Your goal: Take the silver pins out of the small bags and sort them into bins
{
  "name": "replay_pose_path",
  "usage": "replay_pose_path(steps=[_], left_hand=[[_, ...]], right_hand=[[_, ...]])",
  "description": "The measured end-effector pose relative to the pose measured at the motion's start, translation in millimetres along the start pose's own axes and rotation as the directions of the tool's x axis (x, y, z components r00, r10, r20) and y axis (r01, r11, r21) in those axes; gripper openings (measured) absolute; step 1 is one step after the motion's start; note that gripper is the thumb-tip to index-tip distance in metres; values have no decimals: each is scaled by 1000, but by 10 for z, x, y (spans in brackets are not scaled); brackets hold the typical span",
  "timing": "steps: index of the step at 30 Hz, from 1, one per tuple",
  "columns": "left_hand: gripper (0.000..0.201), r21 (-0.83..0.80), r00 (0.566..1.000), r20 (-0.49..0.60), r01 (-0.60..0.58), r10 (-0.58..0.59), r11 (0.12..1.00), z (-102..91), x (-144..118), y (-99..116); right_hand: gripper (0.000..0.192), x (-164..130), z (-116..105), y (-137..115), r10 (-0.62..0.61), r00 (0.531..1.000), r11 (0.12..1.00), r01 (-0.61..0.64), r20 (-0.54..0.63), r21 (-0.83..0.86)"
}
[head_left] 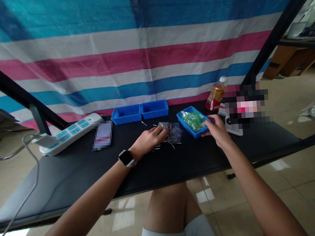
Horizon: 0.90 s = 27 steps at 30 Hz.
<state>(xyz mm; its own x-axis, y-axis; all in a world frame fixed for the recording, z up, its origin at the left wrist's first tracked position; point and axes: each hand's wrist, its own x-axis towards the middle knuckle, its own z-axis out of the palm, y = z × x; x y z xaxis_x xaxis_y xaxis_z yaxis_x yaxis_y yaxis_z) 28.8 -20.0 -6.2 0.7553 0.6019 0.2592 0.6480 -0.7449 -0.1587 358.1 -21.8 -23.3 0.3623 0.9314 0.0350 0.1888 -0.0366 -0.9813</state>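
Note:
My left hand [148,139] rests on the black table [96,169], its fingers on a heap of small clear bags [174,130] with several thin metal pins scattered around it. A smartwatch [126,158] sits on that wrist. My right hand [217,130] grips the near right corner of a blue tray [185,125] filled with small green parts [194,119]. The tray sits just right of the bag heap.
Two blue bins [140,112] stand side by side at the back. A white power strip [67,133] lies at the back left with a grey cable. A bottle of amber drink [216,94] stands behind the tray. A striped tarp hangs behind the table.

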Motion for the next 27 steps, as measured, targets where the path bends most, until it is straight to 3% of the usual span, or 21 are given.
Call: replay_pose_path(steps=[3, 6, 8, 10, 13, 19, 22, 24, 27], left_hand=[[31, -148, 984, -79, 145, -158, 978, 42, 43, -37], [29, -286, 922, -85, 340, -377, 896, 41, 71, -47], [32, -292, 876, -53, 445, -479, 847, 21, 75, -43], [39, -253, 856, -34, 493, -517, 833, 1, 73, -39], [45, -207, 890, -54, 434, -453, 877, -15, 76, -35], [64, -295, 942, -100, 279, -319, 914, -137, 3, -30], [76, -377, 995, -8, 85, -95, 922, -239, -162, -1], [83, -391, 997, 75, 5, 26, 920, -266, -293, 33], [95, -375, 989, 137, 3, 52, 927, -225, -431, 76]], right_hand=[[49, -30, 3, -33, -64, 997, 995, 68, 54, -78], [50, -62, 35, -79, -180, 984, 958, 178, 11, -224], [49, -90, 80, -107, -326, 945, 906, 301, -36, -298], [48, -129, 139, -134, -480, 876, 825, 431, -51, -366], [48, -215, 237, -185, -606, 795, 712, 530, -22, -461], [48, -400, 387, -364, -659, 744, 549, 573, 106, -608], [47, -443, 426, -452, -679, 715, 460, 590, 165, -664], [46, -457, 449, -490, -689, 697, 400, 594, 198, -698], [46, -471, 494, -516, -699, 671, 317, 602, 248, -733]])
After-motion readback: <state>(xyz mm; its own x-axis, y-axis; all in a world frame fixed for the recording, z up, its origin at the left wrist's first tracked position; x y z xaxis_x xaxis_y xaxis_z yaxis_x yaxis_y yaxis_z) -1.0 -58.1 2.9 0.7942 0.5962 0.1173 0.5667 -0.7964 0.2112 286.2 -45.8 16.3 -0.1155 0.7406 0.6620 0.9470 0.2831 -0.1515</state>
